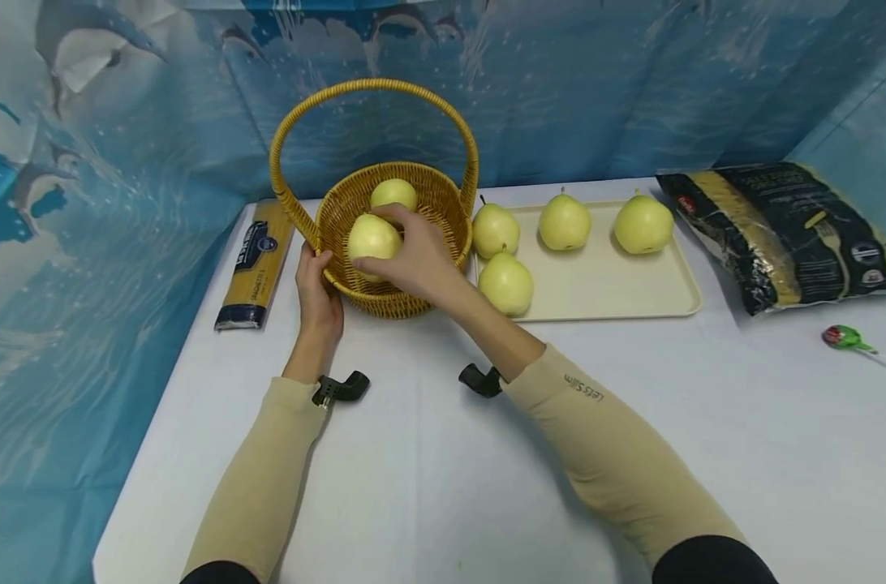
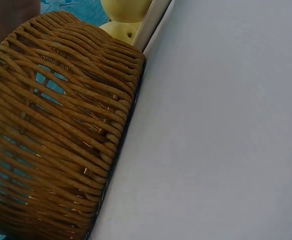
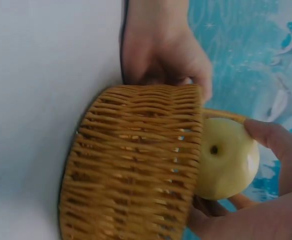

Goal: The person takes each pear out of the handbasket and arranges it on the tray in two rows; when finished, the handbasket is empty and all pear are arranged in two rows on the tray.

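A yellow-green pear (image 1: 373, 238) is pinched between the thumb and fingers of my right hand (image 1: 424, 255), at the mouth of the wicker basket (image 1: 392, 304). The right wrist view shows this pear (image 3: 228, 160) at rim height, with its dimpled end facing the camera. Another pear (image 1: 394, 193) lies inside the basket toward the back. With its thumb at the rim, my left hand (image 1: 320, 300) grips the basket's left side near the handle's foot; some of its fingers are hidden. The left wrist view has mostly the woven side of the basket (image 2: 61, 125).
Right of the basket, a cream tray (image 1: 596, 284) carries several pears (image 1: 564, 221). A spaghetti pack (image 1: 256, 264) lies to the left. Toward the right edge are a black-and-gold pasta bag (image 1: 793, 235) and a lollipop (image 1: 842, 337). A blue dolphin-print curtain (image 1: 560, 97) hangs behind.
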Demonstrator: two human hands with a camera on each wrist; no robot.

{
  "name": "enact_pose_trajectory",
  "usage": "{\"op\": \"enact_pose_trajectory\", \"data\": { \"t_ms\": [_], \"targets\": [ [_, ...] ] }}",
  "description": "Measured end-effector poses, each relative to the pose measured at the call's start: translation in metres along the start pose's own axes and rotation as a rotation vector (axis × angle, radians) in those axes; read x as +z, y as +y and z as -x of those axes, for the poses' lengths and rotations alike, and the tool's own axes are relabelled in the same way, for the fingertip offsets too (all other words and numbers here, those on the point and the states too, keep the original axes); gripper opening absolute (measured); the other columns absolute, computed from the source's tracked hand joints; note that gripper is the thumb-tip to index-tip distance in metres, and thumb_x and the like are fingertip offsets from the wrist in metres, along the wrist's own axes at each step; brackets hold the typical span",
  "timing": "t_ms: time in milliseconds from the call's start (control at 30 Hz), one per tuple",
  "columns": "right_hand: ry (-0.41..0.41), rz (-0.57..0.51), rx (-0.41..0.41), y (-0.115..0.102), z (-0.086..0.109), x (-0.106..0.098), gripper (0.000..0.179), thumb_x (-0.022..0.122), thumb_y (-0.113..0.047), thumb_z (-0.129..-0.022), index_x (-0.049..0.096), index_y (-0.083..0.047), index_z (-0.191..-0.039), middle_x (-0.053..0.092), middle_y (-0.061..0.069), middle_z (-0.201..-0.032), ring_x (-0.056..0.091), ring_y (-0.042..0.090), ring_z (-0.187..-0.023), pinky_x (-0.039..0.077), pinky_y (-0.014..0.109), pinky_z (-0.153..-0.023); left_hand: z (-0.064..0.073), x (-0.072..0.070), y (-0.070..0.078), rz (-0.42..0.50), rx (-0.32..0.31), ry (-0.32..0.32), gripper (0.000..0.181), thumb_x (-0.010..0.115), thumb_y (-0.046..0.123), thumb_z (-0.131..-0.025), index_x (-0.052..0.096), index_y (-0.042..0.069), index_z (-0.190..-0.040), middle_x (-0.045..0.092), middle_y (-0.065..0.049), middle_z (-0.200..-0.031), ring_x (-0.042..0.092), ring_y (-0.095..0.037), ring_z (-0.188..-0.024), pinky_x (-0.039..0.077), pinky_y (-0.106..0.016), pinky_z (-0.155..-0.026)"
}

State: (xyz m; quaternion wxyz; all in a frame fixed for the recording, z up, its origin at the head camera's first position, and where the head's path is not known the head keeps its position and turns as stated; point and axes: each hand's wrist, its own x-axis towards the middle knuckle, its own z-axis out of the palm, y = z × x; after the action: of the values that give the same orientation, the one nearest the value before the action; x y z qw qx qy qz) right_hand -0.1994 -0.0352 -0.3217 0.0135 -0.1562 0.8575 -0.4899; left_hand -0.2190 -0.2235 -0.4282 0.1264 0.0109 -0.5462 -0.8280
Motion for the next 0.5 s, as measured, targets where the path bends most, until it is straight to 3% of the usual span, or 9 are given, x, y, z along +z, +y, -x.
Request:
{"op": "enact_pose_trajectory", "data": {
  "t_ms": [233,500],
  "targets": [
    [0.004,-0.041,-0.043,0.001,0.029,-0.027,0.072,0.087,-0.036,-0.085,0.057,-0.02,-0.149,0.064,0.001,-0.143,0.064,0.02,-0.122,0.055,0.044,-0.097,0.001,-0.001,-0.001,-0.003,0.004,0.006,0.057,0.044,0.016,-0.1,0.041,0.009,-0.157,0.043,-0.019,-0.156,0.043,-0.031,-0.143,0.033,-0.037,-0.123],
    [0.038,-0.074,-0.08,0.011,0.059,-0.056,0.072,0.088,-0.033,-0.084,0.058,-0.022,-0.148,0.065,0.0,-0.14,0.063,0.018,-0.122,0.055,0.044,-0.096,-0.001,-0.002,-0.002,0.016,0.016,-0.012,0.057,0.044,0.015,-0.101,0.039,0.005,-0.156,0.045,-0.02,-0.149,0.04,-0.037,-0.14,0.032,-0.042,-0.122]
  ]
}}
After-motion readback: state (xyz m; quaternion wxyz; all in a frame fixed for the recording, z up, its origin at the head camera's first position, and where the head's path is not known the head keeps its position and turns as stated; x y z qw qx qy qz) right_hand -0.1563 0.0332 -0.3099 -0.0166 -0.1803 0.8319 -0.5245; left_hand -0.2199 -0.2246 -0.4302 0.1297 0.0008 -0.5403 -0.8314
